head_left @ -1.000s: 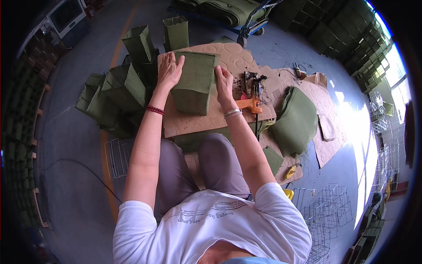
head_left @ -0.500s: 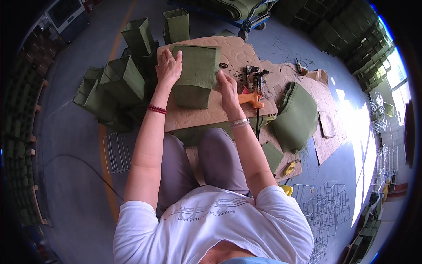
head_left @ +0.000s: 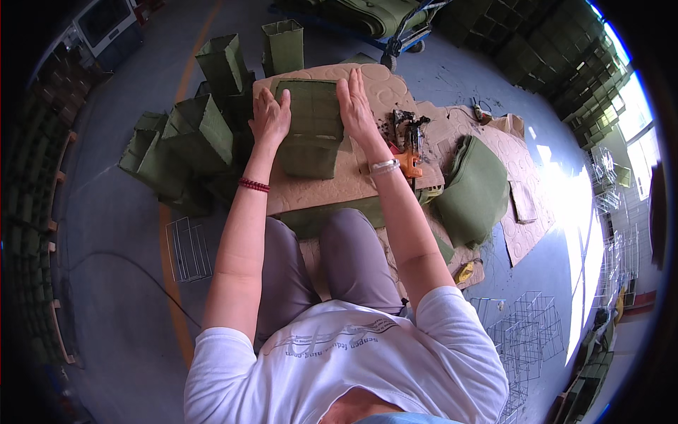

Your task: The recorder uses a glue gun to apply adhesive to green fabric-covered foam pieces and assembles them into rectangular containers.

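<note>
A green felt box (head_left: 311, 145) stands on the cardboard-topped work surface (head_left: 300, 196) in front of my knees. My left hand (head_left: 270, 119) lies along its left side, fingers stretched upward and thumb apart. Against the upper right side rests my right hand (head_left: 359, 112), flat with straight fingers. Neither hand wraps round the box; its far sides are hidden. Just right of my right wrist lies an orange glue gun (head_left: 410, 167), partly covered by the wrist, beside a dark, messy stand (head_left: 408, 127).
Several green felt boxes (head_left: 201, 127) crowd the left side. Folded green felt (head_left: 474, 189) lies to the right on cardboard. Wire frames stand at left (head_left: 189, 249) and lower right (head_left: 526, 328). A blue cart (head_left: 409, 41) carries felt at the back. A cable (head_left: 141, 265) crosses the floor.
My right hand has shifted from the box's right edge up to its upper right side and flattened out. The box has turned slightly. My left hand stays at the left side.
</note>
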